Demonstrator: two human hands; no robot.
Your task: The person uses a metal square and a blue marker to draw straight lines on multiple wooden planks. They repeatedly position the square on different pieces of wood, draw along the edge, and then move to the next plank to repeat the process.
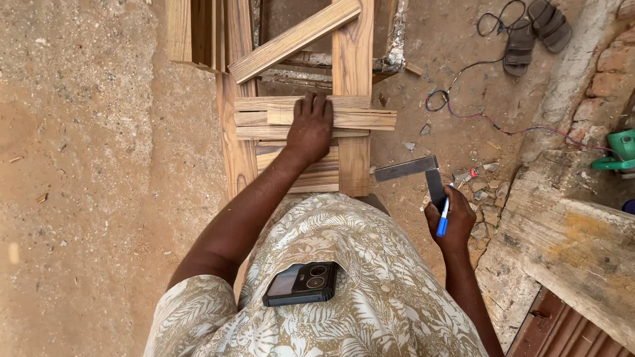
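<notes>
Pressure from the left hand (309, 127), spread flat, should pin the stacked pale wooden slats (350, 119); the right hand (452, 220), closed around a steel try square (423, 173) and blue pen (443, 221), needs a square, steady approach.

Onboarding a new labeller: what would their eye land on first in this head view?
First, the left hand pressed flat on a stack of short pale striped wooden slats lying across two long upright planks at centre top. Next, the right hand at right, off the wood, gripping a grey metal try square together with a blue-capped pen. Then the dark rectangular phone lying on the leaf-patterned shirt at the bottom.
</notes>
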